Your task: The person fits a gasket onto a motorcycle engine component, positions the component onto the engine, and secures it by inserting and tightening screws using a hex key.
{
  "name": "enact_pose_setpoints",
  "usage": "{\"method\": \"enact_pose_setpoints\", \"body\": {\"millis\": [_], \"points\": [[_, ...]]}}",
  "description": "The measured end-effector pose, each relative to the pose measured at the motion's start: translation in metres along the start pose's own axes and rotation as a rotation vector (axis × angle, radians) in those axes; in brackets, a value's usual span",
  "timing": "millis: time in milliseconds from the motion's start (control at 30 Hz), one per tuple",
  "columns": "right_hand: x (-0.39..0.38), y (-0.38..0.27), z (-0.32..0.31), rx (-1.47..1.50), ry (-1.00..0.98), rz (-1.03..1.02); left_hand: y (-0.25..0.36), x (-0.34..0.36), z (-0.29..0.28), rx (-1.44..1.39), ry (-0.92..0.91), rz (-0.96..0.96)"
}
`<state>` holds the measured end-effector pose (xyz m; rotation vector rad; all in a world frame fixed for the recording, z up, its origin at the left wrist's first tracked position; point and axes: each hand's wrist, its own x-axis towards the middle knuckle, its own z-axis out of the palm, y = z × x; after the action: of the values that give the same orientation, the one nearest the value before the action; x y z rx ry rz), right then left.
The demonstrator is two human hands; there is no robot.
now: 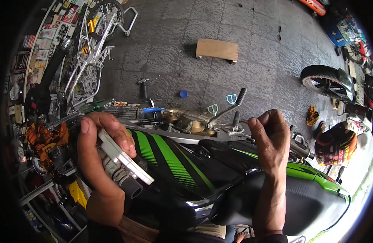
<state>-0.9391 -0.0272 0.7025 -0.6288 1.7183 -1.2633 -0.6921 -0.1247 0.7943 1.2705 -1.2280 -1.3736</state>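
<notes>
- Metal part in silver-grey, blocky, with a flat pale plate and a dark round tube end (123, 156), is off the machine, lifted above the front of a motorcycle's black bodywork with bright green stripes (176, 166); the plate slopes down to the right
- Left grip (93, 166) is clamped on this part, thumb on the near side and fingers curled over the far side
- Right grip (272, 135) is raised well apart from it, over the motorcycle's rear half, fingers folded in toward the thumb; whether something small is pinched there, I cannot tell
- Progress, as I judge it: the part is in hand to be looked over or handled, and is joined to nothing that I can see; cleaning, opening or fitting, if any is due, seems left, and its inner state is hidden
- Edges close by: the bodywork lies just under the part, the smooth black seat (281, 202) under the right forearm, and a metal lever with a ribbed black rubber end (239, 101) juts out beyond the right thumb
- Room: the gap between both grips is open above the bodywork; past the engine, grey floor tiles (166, 44) stretch away, with a small round blue cap (183, 94) and a low brown wooden stool (216, 49) on them
</notes>
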Motion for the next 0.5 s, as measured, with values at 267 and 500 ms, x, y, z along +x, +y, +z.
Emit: {"method": "enact_pose_setpoints", "body": {"millis": [267, 500], "points": [[-0.003, -0.003, -0.003, 0.011, 0.009, 0.098, -0.007, -0.001, 0.005, -0.254, 0.109, -0.085], [0.002, 0.006, 0.004, -0.095, -0.090, 0.159, -0.008, 0.002, -0.006, -0.259, 0.083, 0.005]]}}
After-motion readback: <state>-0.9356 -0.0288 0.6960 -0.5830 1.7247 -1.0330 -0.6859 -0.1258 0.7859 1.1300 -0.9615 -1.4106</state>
